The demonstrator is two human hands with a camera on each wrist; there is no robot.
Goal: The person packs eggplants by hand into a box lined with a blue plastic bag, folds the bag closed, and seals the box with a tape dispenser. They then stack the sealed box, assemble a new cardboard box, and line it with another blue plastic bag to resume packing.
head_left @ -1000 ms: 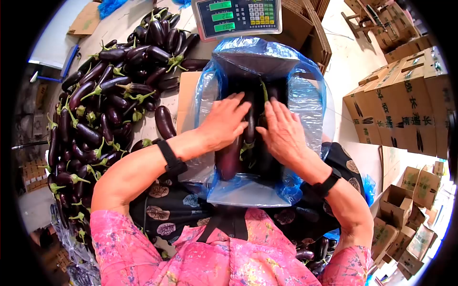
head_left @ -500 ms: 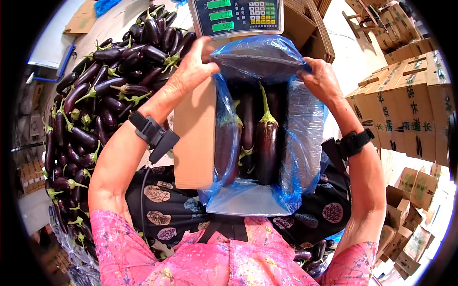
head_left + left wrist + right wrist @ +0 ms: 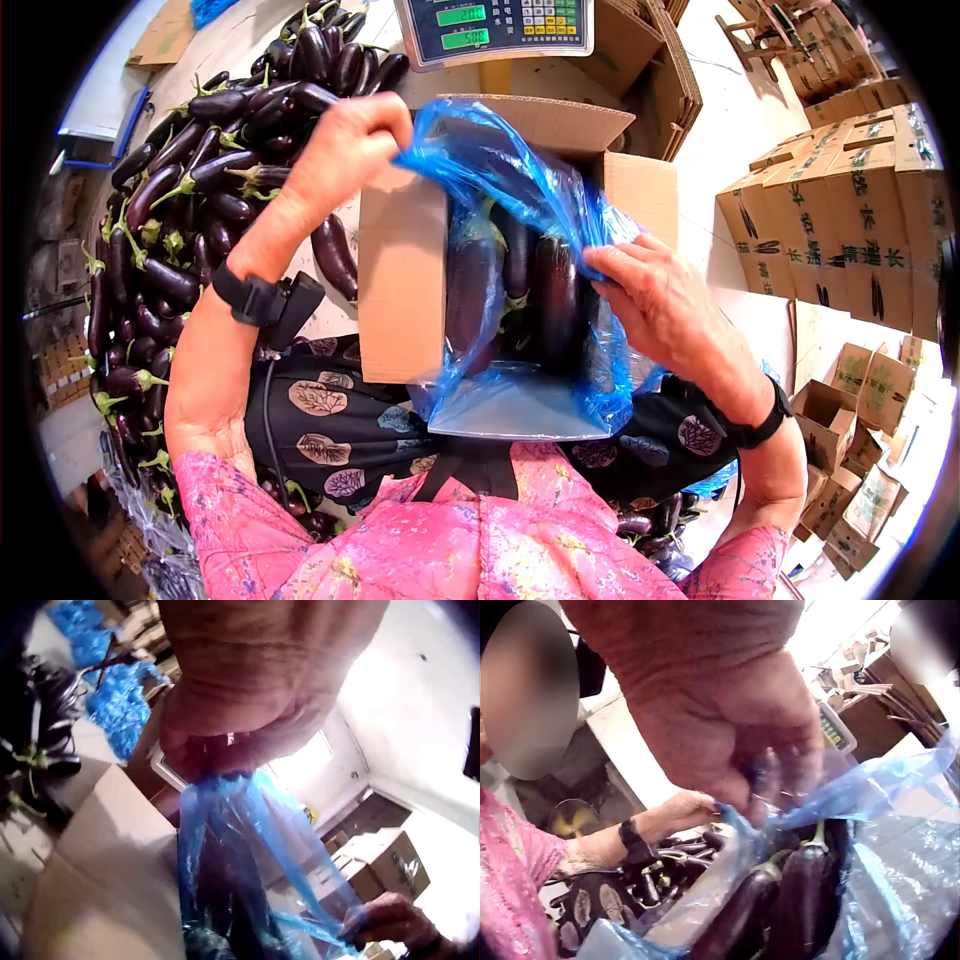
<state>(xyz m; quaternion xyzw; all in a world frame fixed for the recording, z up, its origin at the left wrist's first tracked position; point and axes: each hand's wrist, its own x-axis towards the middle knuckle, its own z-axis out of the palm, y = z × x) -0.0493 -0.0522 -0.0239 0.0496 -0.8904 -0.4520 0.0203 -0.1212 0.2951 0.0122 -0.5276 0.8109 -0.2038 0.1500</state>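
Note:
A blue plastic bag [image 3: 500,150] lines an open cardboard box [image 3: 403,290] with several eggplants [image 3: 556,300] inside. At the box's far left corner my left hand [image 3: 345,150] pinches the gathered bag edge, raised above the flap. On the right side my right hand [image 3: 665,300] grips the bag's edge between thumb and fingers. The film stretches between both hands, over the far part of the eggplants. In the left wrist view the bunched film [image 3: 232,795] hangs from the left fingertips. The right wrist view shows two eggplants [image 3: 802,892] beneath the film.
A large heap of eggplants [image 3: 170,260] lies on the left, with a single eggplant [image 3: 335,256] beside the box. A digital scale [image 3: 497,30] stands beyond it. Stacked cartons [image 3: 830,220] and smaller boxes [image 3: 830,415] are on the right.
Both hands left the eggplants and took the bag's edges. The film came off the far and right flaps, baring the cardboard, and is drawn inward. The right hand moved nearer the body.

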